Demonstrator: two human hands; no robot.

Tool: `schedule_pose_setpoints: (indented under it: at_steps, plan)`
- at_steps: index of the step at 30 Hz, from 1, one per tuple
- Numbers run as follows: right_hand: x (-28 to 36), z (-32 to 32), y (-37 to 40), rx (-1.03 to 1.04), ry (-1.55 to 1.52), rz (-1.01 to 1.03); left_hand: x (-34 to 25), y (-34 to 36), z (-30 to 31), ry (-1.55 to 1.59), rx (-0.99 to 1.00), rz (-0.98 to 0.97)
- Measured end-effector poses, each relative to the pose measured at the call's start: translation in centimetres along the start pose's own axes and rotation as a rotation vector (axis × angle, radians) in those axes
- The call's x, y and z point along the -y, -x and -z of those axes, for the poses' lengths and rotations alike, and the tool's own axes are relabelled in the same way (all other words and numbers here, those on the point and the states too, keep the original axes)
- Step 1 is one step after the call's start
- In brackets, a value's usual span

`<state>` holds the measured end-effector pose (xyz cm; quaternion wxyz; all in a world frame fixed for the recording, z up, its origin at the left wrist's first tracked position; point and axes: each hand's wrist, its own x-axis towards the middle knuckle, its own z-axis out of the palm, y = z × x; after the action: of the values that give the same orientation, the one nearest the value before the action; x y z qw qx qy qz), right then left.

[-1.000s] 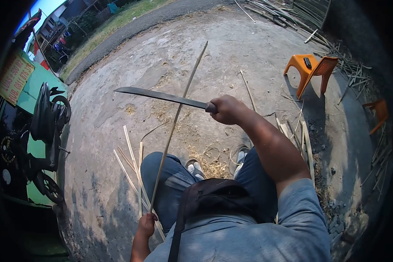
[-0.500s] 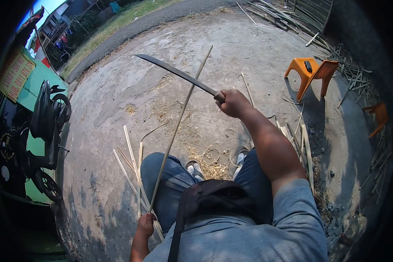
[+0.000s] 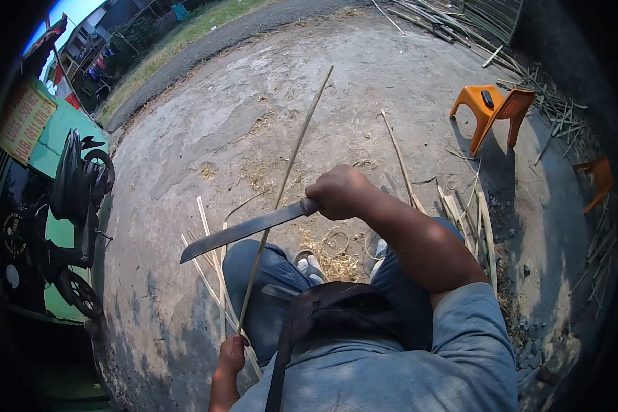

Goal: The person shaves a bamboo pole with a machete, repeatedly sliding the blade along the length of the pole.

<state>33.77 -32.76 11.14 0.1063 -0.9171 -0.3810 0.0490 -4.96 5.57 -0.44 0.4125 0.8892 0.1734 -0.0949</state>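
Note:
My right hand is closed round the handle of a long machete. Its dark blade points left and crosses the thin bamboo stick above my left knee; whether the two touch I cannot tell. Down by my left thigh, my left hand grips the lower end of that stick, which slants up and away over the concrete. Pale split strips lie beside my left leg, near the left hand. More split pieces are at my right side, with a long thin one reaching forward.
An orange plastic chair with a small black object on its seat stands at the right. Bamboo poles lie at the back right, with cut pieces below. A motorbike is at the left. Shavings lie between my feet.
My right hand has come down and left, bringing the machete blade lower along the stick, its tip now near the strips at the left. My left hand has barely moved.

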Motion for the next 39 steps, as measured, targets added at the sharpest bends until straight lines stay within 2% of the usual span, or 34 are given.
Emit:
schedule_pose_setpoints:
  at_steps: [1, 2, 7, 11, 14, 16, 17, 20, 24, 28, 29, 33, 37, 38, 39]
  plan:
    - [-1.3, -0.6, -0.3, -0.008, -0.037, -0.049, -0.2, 0.0, 0.0, 0.006, -0.004, -0.004]
    - [-2.7, -0.8, -0.1, -0.106, -0.093, -0.077, -0.3, -0.1, -0.2, 0.015, -0.008, -0.012]
    - [-8.8, -2.2, 0.1, -0.42, -0.505, -0.449, 0.1, -0.4, -0.1, -0.001, 0.003, -0.005]
    - [-8.7, -3.1, 0.5, -0.431, -0.543, -0.368, 0.3, -0.4, 0.2, -0.01, 0.016, 0.014]
    - [-5.4, -1.7, 0.4, -0.223, -0.419, -0.309, 0.1, -0.4, -0.2, 0.07, 0.047, 0.042]
    - [-2.7, -1.0, 0.7, -0.18, -0.287, -0.158, -0.1, -0.3, -0.3, 0.108, 0.05, 0.073]
    - [-1.6, -1.2, 0.1, -0.064, -0.168, -0.151, -0.2, -0.3, -0.3, 0.126, 0.051, 0.09]
    - [0.3, -0.9, -0.6, 0.007, -0.005, -0.005, -0.6, 0.0, 0.0, 0.091, 0.033, 0.101]
    - [-2.4, -1.5, -0.5, -0.181, -0.072, -0.032, 0.7, -0.2, -0.3, 0.006, 0.002, 0.049]
    - [-7.1, -1.8, -0.4, -0.296, -0.373, -0.402, 2.5, -0.6, -0.5, 0.005, 0.003, 0.043]
    - [-7.8, -2.0, 0.0, -0.411, -0.456, -0.394, 2.4, -0.6, -0.5, 0.003, 0.009, 0.053]
    - [-8.2, -2.2, 0.8, -0.368, -0.605, -0.423, 1.4, -0.7, -0.1, 0.007, 0.02, 0.036]
    - [-5.1, -2.2, 0.5, -0.25, -0.475, -0.277, 1.5, -0.6, -0.8, 0.098, 0.024, 0.069]
    - [-3.0, -0.6, 1.0, -0.148, -0.418, -0.281, 1.3, -0.5, -1.0, 0.116, 0.015, 0.077]
    - [-2.1, -1.2, 0.5, -0.114, -0.331, -0.199, 0.8, -0.4, -1.0, 0.112, 0.019, 0.078]
